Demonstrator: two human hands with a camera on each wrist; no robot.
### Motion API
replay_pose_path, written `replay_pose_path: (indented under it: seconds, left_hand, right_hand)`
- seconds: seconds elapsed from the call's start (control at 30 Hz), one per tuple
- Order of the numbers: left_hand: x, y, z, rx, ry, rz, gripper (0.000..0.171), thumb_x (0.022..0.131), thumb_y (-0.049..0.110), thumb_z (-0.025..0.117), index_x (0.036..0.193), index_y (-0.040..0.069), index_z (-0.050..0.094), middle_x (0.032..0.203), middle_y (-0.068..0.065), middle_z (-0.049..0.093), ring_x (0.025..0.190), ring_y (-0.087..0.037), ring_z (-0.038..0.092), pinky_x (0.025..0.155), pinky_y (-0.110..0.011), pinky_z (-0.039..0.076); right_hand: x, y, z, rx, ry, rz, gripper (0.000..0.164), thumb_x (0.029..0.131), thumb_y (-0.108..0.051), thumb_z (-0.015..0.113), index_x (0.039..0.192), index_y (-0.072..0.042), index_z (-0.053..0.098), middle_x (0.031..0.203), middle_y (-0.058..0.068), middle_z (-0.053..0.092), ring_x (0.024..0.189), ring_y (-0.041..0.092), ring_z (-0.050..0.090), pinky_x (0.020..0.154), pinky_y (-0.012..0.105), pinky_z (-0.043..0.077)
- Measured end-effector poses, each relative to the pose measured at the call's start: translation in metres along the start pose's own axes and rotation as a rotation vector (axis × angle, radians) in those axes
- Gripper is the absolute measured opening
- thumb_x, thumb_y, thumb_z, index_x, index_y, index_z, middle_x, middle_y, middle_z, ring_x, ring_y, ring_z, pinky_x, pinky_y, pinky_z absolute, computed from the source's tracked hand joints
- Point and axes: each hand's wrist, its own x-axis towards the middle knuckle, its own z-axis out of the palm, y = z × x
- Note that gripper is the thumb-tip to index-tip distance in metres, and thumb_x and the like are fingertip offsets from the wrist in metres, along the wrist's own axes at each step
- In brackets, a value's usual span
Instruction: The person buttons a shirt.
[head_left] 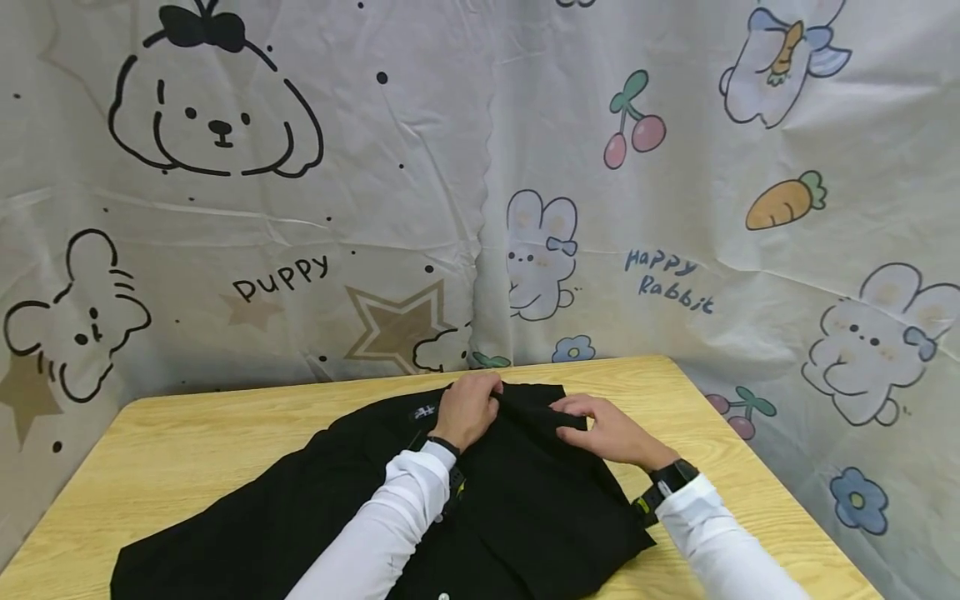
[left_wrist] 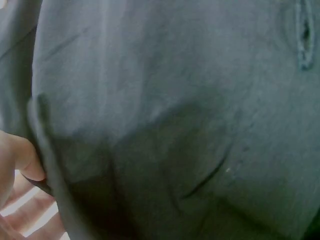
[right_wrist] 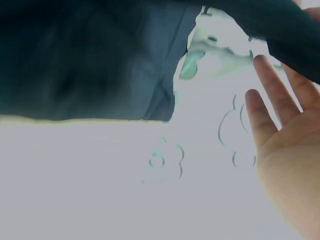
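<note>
I lose the black garment's [head_left: 525,492] near end below the head view, and cloth hides some right fingertips. It lies on the wooden table [head_left: 225,442]; my left hand [head_left: 468,408] pinches its far edge, my right hand [head_left: 618,433] a raised fold, other fingers straight.

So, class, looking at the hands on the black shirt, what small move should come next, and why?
Probably the right hand should pinch the black shirt and ease it outward: its fingers look spread at the fabric, the left hand grips the cloth near the top, and folds run between them.
</note>
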Motion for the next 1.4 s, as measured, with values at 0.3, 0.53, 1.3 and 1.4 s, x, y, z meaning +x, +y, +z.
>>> replay_pose_path:
  seconds: [0.3, 0.53, 1.3, 1.4]
  left_hand:
    - [0.002, 0.0, 0.006, -0.002, 0.078, -0.018, 0.012, 0.08, 0.003, 0.066, 0.084, 0.015, 0.068, 0.085, 0.001, 0.067, 0.073, -0.02, 0.061, 0.062, -0.038, 0.05]
    - [0.005, -0.003, 0.002, 0.008, 0.16, -0.05, 0.012, 0.081, 0.002, 0.065, 0.085, 0.014, 0.069, 0.077, -0.002, 0.064, 0.066, -0.023, 0.06, 0.057, -0.039, 0.048]
    - [0.004, 0.009, 0.024, 0.128, 0.028, -0.053, 0.015, 0.086, 0.007, 0.065, 0.096, 0.016, 0.072, 0.091, -0.001, 0.067, 0.08, -0.024, 0.063, 0.064, -0.04, 0.051]
    - [0.003, 0.009, 0.032, 0.145, 0.001, -0.036, 0.015, 0.087, 0.007, 0.065, 0.097, 0.016, 0.072, 0.092, -0.002, 0.067, 0.08, -0.024, 0.063, 0.065, -0.04, 0.052]
  right_hand:
    - [-0.028, 0.017, -0.028, -0.012, 0.029, 0.053, 0.017, 0.09, -0.028, 0.067, 0.079, -0.016, 0.063, 0.103, 0.002, 0.064, 0.108, 0.025, 0.057, 0.089, 0.042, 0.045]
    - [-0.043, 0.027, -0.043, 0.133, -0.025, 0.116, 0.022, 0.092, -0.024, 0.065, 0.081, -0.013, 0.05, 0.068, -0.002, 0.039, 0.061, 0.013, 0.044, 0.058, 0.027, 0.037]
    - [-0.045, 0.02, -0.082, -0.11, 0.413, 0.351, 0.035, 0.09, -0.015, 0.069, 0.12, -0.002, 0.058, 0.092, 0.011, 0.058, 0.09, 0.027, 0.053, 0.081, 0.042, 0.039]
    - [-0.051, 0.037, -0.074, -0.166, 0.4, 0.394, 0.03, 0.089, -0.01, 0.069, 0.116, 0.0, 0.06, 0.09, 0.011, 0.059, 0.087, 0.029, 0.055, 0.08, 0.045, 0.041]
